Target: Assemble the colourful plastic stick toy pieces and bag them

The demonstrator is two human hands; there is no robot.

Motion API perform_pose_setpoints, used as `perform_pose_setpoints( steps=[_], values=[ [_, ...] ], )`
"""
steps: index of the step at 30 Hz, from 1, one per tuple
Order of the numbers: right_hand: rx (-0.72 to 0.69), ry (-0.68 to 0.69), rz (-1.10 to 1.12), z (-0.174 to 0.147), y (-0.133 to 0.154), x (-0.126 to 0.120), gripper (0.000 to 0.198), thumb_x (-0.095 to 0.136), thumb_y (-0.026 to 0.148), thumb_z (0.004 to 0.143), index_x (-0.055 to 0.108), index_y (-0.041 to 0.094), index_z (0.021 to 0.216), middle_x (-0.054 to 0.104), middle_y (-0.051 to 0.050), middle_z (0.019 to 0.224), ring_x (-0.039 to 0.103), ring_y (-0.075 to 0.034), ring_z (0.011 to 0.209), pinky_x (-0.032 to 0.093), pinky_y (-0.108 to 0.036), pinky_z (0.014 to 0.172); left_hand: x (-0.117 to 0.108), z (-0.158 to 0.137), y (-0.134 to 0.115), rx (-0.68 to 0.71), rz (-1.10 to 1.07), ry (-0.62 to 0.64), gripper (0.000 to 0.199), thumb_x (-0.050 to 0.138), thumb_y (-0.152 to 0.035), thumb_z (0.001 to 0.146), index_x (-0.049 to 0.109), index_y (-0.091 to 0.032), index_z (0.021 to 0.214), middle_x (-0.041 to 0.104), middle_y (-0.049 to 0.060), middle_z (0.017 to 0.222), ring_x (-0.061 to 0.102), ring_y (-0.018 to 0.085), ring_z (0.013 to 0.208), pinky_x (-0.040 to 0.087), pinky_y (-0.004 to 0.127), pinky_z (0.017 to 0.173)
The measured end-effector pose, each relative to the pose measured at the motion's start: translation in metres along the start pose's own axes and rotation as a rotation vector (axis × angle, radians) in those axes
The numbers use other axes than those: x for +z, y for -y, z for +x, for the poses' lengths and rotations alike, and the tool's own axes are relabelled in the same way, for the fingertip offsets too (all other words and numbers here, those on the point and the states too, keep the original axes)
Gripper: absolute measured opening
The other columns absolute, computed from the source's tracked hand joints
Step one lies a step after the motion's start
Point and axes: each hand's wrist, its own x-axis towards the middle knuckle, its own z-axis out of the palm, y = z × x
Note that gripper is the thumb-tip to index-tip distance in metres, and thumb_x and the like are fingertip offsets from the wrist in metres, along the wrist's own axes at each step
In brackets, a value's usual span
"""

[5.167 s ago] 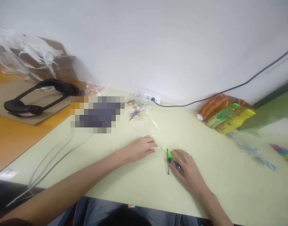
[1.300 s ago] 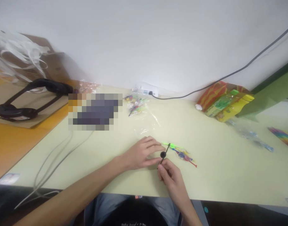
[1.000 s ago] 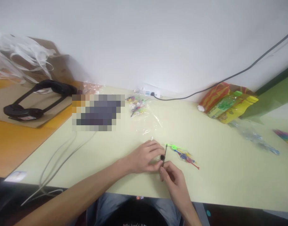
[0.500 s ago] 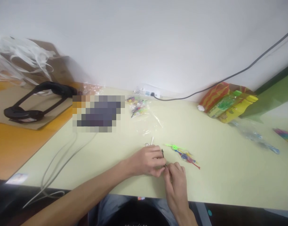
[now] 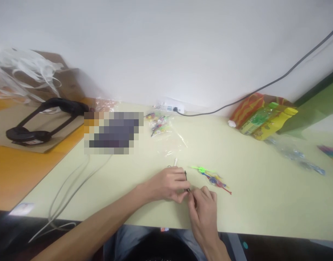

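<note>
My left hand [image 5: 173,184] and my right hand [image 5: 204,206] meet above the near part of the table. Pinched between their fingertips is a thin black pointer [image 5: 185,176] with an arrow-shaped tip, partly covered by the fingers. Just beyond my left hand lies a small white stick-like piece [image 5: 175,162], its lower end hidden. To the right of the fingers, a loose pile of coloured plastic pointers [image 5: 213,180] in green, blue, yellow and red rests on the table.
A clear plastic bag [image 5: 159,127] of coloured pieces lies farther back, near a white power strip [image 5: 169,106]. A blurred dark object [image 5: 114,132] sits at left. Snack packages [image 5: 267,121] stand back right. A black frame-like device [image 5: 44,119] lies on cardboard at far left.
Both hands, with the black pointer between them, have shifted very slightly left. The pile of coloured pointers stays where it was.
</note>
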Motion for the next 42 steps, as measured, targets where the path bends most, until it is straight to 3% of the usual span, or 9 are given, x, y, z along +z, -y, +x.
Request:
perform_pose_setpoints(
  steps=[9, 21, 26, 32, 36, 42],
  values=[
    [0.036, -0.011, -0.016, -0.002, -0.002, 0.002, 0.030, 0.041, 0.017, 0.099, 0.041, 0.022, 0.069, 0.047, 0.002, 0.062, 0.043, -0.018, 0.065, 0.026, -0.036, 0.071, 0.003, 0.000, -0.002, 0.009, 0.100, -0.036, 0.012, 0.056, -0.022, 0.083, 0.052, -0.021, 0.072, 0.048, -0.003, 0.058, 0.044, 0.013, 0.056, 0.030, 0.030, 0.050],
    [0.119, 0.139, 0.105, -0.003, -0.007, -0.003, 0.031, 0.039, 0.024, 0.102, 0.041, 0.022, 0.071, 0.051, 0.001, 0.067, 0.046, -0.018, 0.067, 0.032, -0.034, 0.070, 0.003, -0.003, 0.000, 0.033, 0.058, 0.041, 0.010, 0.061, -0.022, 0.084, 0.053, -0.021, 0.078, 0.055, -0.001, 0.066, 0.054, 0.016, 0.069, 0.038, 0.029, 0.057],
    [0.131, 0.093, 0.153, -0.004, -0.009, -0.003, 0.032, 0.039, 0.025, 0.101, 0.035, 0.024, 0.069, 0.048, 0.001, 0.064, 0.043, -0.018, 0.063, 0.032, -0.032, 0.063, 0.006, -0.005, 0.000, 0.031, 0.082, 0.065, 0.011, 0.058, -0.025, 0.087, 0.053, -0.021, 0.078, 0.056, 0.000, 0.067, 0.055, 0.016, 0.069, 0.038, 0.030, 0.058],
    [0.012, 0.037, 0.213, -0.005, -0.006, -0.002, 0.030, 0.041, 0.021, 0.101, 0.037, 0.024, 0.072, 0.046, 0.001, 0.067, 0.042, -0.015, 0.060, 0.030, -0.030, 0.058, 0.007, -0.002, -0.007, -0.073, 0.070, -0.060, 0.015, 0.053, -0.034, 0.093, 0.055, -0.019, 0.090, 0.062, 0.002, 0.075, 0.058, 0.017, 0.070, 0.044, 0.030, 0.059],
    [0.018, -0.016, 0.228, -0.006, -0.002, -0.001, 0.028, 0.041, 0.020, 0.103, 0.043, 0.023, 0.075, 0.048, 0.001, 0.069, 0.043, -0.015, 0.060, 0.031, -0.029, 0.058, 0.003, 0.004, -0.012, -0.149, 0.046, -0.128, 0.016, 0.059, -0.030, 0.089, 0.057, -0.017, 0.098, 0.069, 0.005, 0.086, 0.063, 0.019, 0.078, 0.049, 0.031, 0.065],
    [0.070, 0.009, 0.204, -0.007, -0.002, 0.002, 0.031, 0.040, 0.023, 0.103, 0.042, 0.024, 0.073, 0.047, 0.001, 0.066, 0.043, -0.015, 0.059, 0.031, -0.029, 0.059, 0.005, 0.005, -0.014, -0.137, 0.109, -0.114, 0.006, 0.055, -0.022, 0.085, 0.058, -0.018, 0.086, 0.062, 0.002, 0.071, 0.058, 0.017, 0.067, 0.042, 0.031, 0.060]
  ],
)
